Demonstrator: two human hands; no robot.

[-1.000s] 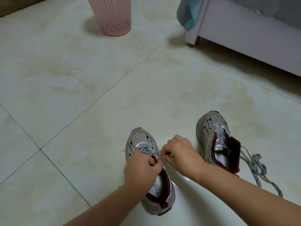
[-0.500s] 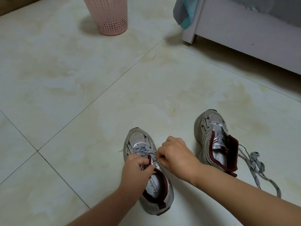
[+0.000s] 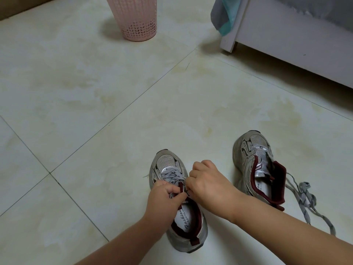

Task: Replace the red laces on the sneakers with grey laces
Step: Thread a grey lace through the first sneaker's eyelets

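Two grey sneakers with dark red lining stand on the tiled floor. The left sneaker point(image 3: 168, 163) carries a grey patterned lace point(image 3: 172, 175) across its lower eyelets. My left hand point(image 3: 162, 199) pinches that lace at the sneaker's upper left eyelets. My right hand point(image 3: 208, 184) pinches the lace's other end beside the tongue, fingers curled. The right sneaker point(image 3: 252, 161) has no lace in it and its tongue is folded open. A loose grey lace point(image 3: 305, 201) lies in a heap on the floor to its right. No red lace is visible.
A pink perforated basket point(image 3: 136, 20) stands at the back. A white furniture frame point(image 3: 286, 44) with grey and teal cloth point(image 3: 223, 18) hanging over it fills the back right. Pale floor tiles point(image 3: 95, 92) lie all around the sneakers.
Both hands have shifted slightly on the left sneaker's lace near the tongue; my left hand now shows its fingers pinching the lace. The view has dipped a little.
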